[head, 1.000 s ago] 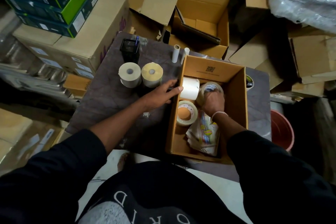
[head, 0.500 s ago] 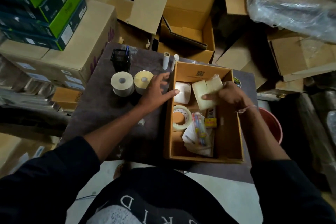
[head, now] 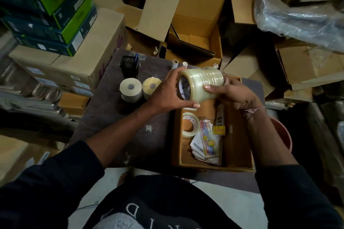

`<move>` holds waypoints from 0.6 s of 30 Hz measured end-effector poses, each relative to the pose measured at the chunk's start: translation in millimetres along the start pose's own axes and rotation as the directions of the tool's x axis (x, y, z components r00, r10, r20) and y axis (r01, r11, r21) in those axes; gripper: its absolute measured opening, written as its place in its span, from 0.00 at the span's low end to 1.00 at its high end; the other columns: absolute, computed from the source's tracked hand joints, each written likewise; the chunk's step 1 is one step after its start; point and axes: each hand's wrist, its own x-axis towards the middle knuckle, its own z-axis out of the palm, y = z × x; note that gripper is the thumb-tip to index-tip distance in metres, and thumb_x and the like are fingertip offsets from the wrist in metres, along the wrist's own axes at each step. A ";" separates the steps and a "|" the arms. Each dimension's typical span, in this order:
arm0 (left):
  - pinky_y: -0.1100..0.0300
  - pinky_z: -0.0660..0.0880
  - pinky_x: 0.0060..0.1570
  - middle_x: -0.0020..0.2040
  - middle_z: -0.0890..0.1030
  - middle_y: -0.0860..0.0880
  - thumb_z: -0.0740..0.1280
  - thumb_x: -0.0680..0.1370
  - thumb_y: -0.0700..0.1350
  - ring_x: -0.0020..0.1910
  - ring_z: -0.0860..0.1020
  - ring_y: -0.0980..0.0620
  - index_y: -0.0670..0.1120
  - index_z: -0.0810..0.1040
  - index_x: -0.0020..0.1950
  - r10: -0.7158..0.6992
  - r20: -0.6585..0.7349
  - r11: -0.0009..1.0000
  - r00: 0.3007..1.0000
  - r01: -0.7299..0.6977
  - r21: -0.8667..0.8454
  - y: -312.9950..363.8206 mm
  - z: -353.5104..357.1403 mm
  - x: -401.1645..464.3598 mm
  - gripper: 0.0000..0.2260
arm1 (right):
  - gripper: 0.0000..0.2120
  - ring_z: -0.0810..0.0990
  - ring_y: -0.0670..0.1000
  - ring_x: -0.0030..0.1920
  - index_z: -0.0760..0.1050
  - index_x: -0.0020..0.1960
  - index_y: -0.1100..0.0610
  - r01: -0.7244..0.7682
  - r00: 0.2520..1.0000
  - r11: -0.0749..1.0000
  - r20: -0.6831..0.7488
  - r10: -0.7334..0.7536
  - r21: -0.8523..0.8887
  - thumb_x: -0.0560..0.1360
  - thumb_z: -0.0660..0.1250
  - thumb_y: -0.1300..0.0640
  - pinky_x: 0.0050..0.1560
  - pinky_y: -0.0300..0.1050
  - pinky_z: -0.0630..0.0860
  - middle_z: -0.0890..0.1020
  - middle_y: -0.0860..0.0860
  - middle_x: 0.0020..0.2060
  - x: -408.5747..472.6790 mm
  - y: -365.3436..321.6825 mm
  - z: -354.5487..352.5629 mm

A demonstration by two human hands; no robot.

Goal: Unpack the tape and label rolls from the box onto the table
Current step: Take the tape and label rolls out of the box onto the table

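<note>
Tape stack point(head: 202, 84), shrink-wrapped, lifted clear above far end of box point(head: 214, 166). I read both hands cupping it, left hand point(head: 165, 96) at open core end, right hand point(head: 230, 93) along side: bulky pack wants two-handed carry. Label rolls point(head: 130, 89) stand left of grip; single tape roll point(head: 189, 124) lies below it, inside box.

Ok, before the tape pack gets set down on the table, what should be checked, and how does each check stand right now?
1. Left hand grips the pack of clear tape rolls: ok.
2. Right hand grips it too: ok.
3. Pack lifted above the box: ok.
4. Bare spot on the table near the two label rolls: ok.
5. Box emptied of rolls: not ok, a single tape roll remains.
6. Pack's wrapping intact: cannot tell.
</note>
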 end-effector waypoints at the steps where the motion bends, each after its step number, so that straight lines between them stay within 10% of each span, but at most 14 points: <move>1: 0.49 0.78 0.63 0.72 0.70 0.53 0.84 0.58 0.63 0.70 0.73 0.54 0.53 0.62 0.77 0.012 -0.031 1.000 0.999 -0.011 0.006 1.7 -4.1 -2.5 0.53 | 0.22 0.84 0.52 0.55 0.69 0.71 0.64 -0.001 1.000 1.000 -0.003 0.001 0.025 0.77 0.65 0.70 0.50 0.43 0.82 0.83 0.56 0.55 3.5 0.4 4.4; 5: 0.58 0.77 0.63 0.69 0.71 0.54 0.83 0.61 0.60 0.65 0.75 0.56 0.53 0.65 0.75 0.016 -0.142 0.996 0.990 -0.004 0.084 2.4 -29.2 -12.5 0.47 | 0.14 0.85 0.45 0.39 0.69 0.67 0.67 -0.001 0.999 0.996 0.050 -0.003 0.095 0.81 0.57 0.70 0.36 0.33 0.80 0.84 0.53 0.44 15.6 -6.4 31.6; 9: 0.54 0.77 0.62 0.69 0.73 0.51 0.83 0.61 0.58 0.66 0.76 0.53 0.49 0.64 0.75 -0.013 -0.247 0.992 0.969 0.044 0.122 -16.0 -62.8 -25.9 0.48 | 0.19 0.81 0.54 0.58 0.69 0.70 0.69 0.024 0.999 0.992 0.031 -0.028 0.121 0.83 0.59 0.60 0.55 0.44 0.81 0.80 0.61 0.60 38.5 -9.8 61.2; 18: 0.69 0.64 0.56 0.65 0.70 0.45 0.84 0.62 0.50 0.63 0.69 0.54 0.37 0.64 0.69 -0.262 -0.318 0.905 0.911 0.346 0.246 -79.3 -125.1 -98.3 0.44 | 0.16 0.83 0.55 0.55 0.78 0.60 0.60 0.040 0.998 0.935 0.067 -0.018 -0.352 0.77 0.70 0.51 0.59 0.52 0.80 0.85 0.54 0.54 93.7 1.3 122.8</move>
